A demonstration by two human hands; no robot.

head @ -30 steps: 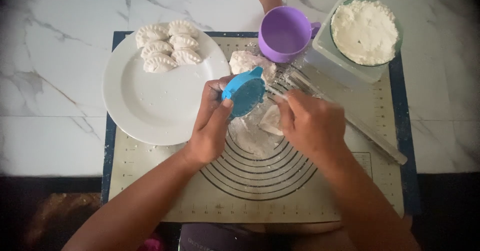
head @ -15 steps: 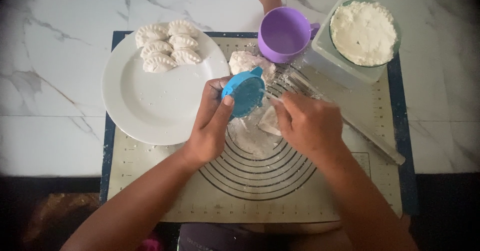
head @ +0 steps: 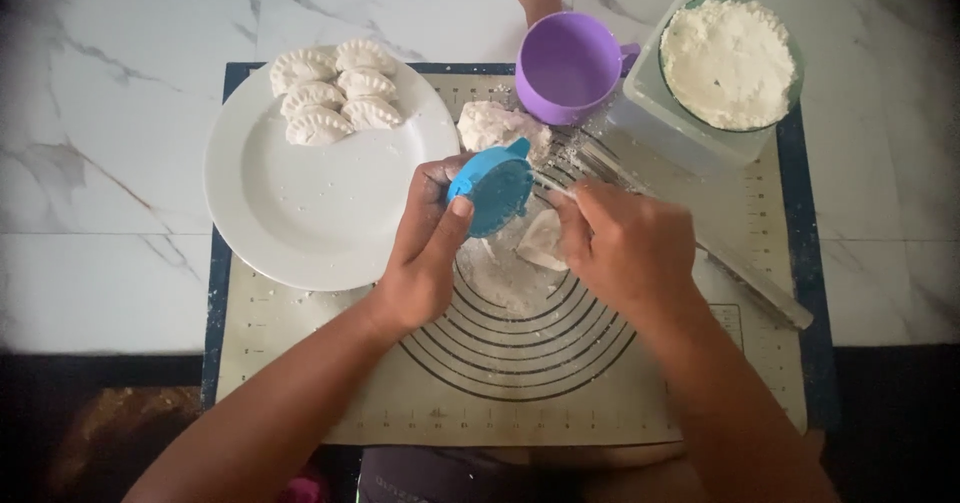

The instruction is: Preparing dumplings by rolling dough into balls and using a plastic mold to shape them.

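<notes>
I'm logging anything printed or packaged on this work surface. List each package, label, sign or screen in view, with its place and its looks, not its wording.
No screens, signs or printed packs show.
Pastry mat: under everything, beige with a dark blue border, printed dark concentric circles and ruler marks along the edges.
Clear tub: far right corner of the mat, squarish, translucent, unlabelled as far as visible, holding a bowl of flour.
</notes>
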